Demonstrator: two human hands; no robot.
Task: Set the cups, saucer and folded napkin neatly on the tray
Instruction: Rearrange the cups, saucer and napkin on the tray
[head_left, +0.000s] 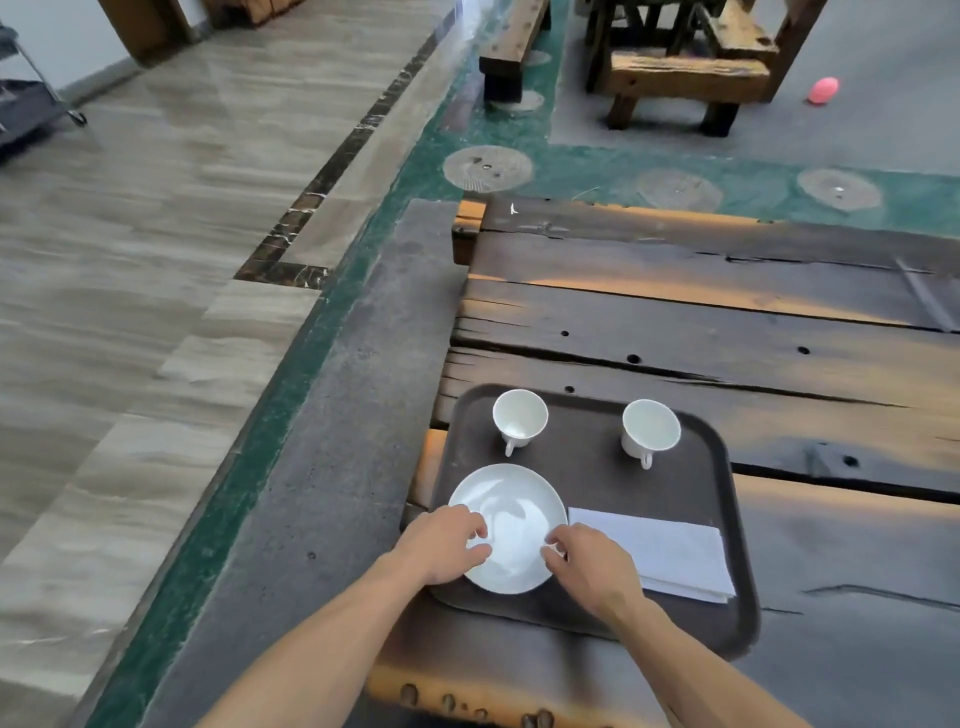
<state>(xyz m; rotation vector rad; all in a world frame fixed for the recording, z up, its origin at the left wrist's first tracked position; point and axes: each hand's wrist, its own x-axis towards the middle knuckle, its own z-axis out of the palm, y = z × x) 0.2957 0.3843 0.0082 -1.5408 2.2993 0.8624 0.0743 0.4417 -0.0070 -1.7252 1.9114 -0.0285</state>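
Now both my hands hold the saucer (511, 525) at the tray's (727, 519) near left corner: left hand (441, 545) and right hand (592, 566) pinching its rim. I should nudge it gently, square beside the napkin (670, 556), cups (519, 418) untouched

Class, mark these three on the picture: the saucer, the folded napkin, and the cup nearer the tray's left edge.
saucer (511, 512): head view, bare centre of the dish.
folded napkin (670, 551): head view, middle of its top face.
left cup (520, 415): head view, inside of the bowl.
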